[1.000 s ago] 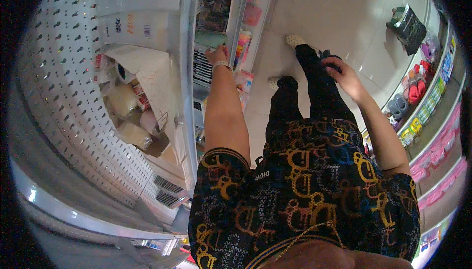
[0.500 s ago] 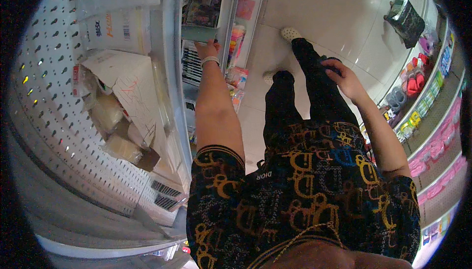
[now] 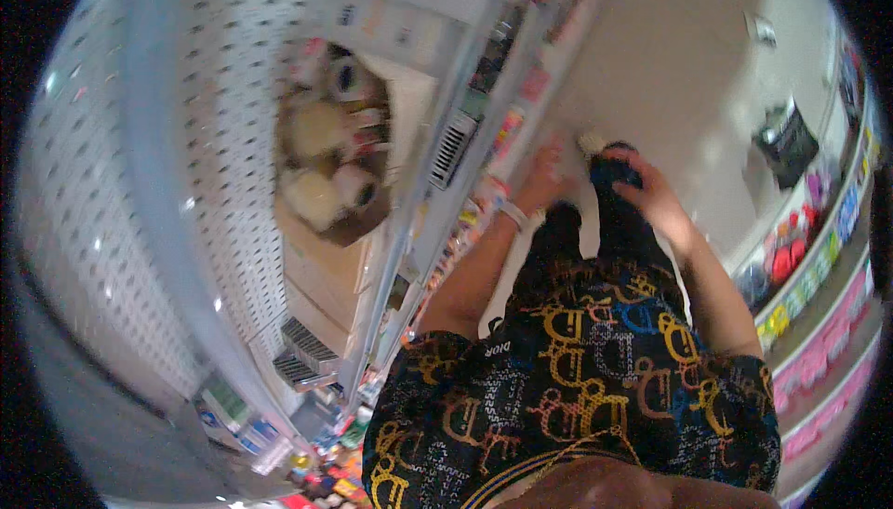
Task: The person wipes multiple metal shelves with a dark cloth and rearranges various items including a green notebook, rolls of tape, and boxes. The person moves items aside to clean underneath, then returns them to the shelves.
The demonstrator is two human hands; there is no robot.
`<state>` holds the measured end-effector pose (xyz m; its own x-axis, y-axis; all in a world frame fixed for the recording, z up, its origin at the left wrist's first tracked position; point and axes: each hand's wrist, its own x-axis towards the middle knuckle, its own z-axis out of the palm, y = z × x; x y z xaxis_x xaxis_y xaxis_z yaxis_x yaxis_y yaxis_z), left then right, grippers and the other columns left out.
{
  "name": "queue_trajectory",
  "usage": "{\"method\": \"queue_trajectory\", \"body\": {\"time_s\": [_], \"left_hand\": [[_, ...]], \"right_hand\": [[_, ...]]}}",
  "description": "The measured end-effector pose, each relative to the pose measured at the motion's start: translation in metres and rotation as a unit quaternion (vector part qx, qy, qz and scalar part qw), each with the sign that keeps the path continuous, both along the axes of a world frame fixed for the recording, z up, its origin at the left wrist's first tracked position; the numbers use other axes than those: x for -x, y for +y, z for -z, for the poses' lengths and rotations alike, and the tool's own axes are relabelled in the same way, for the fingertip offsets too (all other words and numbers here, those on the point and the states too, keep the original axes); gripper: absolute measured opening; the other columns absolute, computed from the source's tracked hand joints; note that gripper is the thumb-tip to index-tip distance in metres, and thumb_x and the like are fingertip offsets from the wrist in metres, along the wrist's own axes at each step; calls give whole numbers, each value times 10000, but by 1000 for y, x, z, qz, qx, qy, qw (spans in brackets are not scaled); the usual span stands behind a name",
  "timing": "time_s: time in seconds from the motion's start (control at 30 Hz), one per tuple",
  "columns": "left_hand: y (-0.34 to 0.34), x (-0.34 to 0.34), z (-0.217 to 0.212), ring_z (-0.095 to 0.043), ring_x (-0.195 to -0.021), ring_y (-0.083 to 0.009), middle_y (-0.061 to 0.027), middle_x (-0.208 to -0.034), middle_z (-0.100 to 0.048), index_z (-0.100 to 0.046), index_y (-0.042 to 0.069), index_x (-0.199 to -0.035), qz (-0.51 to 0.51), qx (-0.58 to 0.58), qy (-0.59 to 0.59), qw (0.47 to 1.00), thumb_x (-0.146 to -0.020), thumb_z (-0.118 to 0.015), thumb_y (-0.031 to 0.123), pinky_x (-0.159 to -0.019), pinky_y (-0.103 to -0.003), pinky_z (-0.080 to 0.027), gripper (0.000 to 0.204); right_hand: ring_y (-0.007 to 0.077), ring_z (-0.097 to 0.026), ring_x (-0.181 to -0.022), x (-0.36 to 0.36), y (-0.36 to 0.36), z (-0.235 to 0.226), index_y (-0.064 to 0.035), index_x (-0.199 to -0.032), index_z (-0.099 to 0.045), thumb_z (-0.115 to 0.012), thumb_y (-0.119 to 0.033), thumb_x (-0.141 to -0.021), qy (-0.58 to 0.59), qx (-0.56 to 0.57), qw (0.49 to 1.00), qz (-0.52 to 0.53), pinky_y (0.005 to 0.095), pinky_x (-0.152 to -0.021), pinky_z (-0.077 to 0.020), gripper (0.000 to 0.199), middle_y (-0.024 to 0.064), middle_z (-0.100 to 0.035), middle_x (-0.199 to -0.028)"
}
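Note:
My left hand [image 3: 549,172], with a pale band at its wrist, hangs in front of the shelf on the left. Motion smears its fingers, and I cannot see anything in it. My right hand [image 3: 653,197] is in front of my dark trouser leg, with its fingers curled. Something small and dark shows at its fingertips, but it blends with the trousers and I cannot make it out. Nearest the left hand are small colourful packets [image 3: 510,132] along the shelf front. A black-and-white striped pack [image 3: 453,149] sits a little further left.
On the left, an open carton [image 3: 419,104] holding several blurred packages stands on the shelf before a white pegboard [image 3: 242,127]. A dark plastic bag [image 3: 787,148] lies on the tiled floor to the right. Shelves there hold red shoes [image 3: 791,253] and pink packs [image 3: 819,358].
My left hand has come away from the shelf's dark and striped goods, moving right toward my legs. My right hand sits slightly lower in view. The view has swung, showing more of the carton's inside.

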<state>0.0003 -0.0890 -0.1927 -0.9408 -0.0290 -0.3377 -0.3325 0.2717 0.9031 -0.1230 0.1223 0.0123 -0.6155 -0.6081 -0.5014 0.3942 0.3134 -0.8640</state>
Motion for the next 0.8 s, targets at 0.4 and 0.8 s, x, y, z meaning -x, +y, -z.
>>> {"method": "queue_trajectory", "body": {"time_s": [0.4, 0.8], "left_hand": [[2, 63, -218, -501, -1223, -211, -82, -1333, -512, -346, 93, -1427, -218, -369, -69, 901, -915, -639, 190, -1049, -369, -403, 598], [-3, 27, -405, -499, -1225, -249, -103, -1309, -525, -493, 81, -1327, -74, -41, 216, 973, -912, -564, 105, -1021, -388, -410, 422]], "right_hand": [[230, -396, -1327, 78, -30, -57, -80, -1445, -334, -562, 90, -800, 265, 97, 959, 19, 346, -1110, -290, 706, 116, -426, -1431], [210, -524, -1092, 117, -67, -183, -48, -1252, -497, -462, 137, -781, 111, 292, 921, 235, 335, -954, -444, 506, 75, -533, -1198]]}}
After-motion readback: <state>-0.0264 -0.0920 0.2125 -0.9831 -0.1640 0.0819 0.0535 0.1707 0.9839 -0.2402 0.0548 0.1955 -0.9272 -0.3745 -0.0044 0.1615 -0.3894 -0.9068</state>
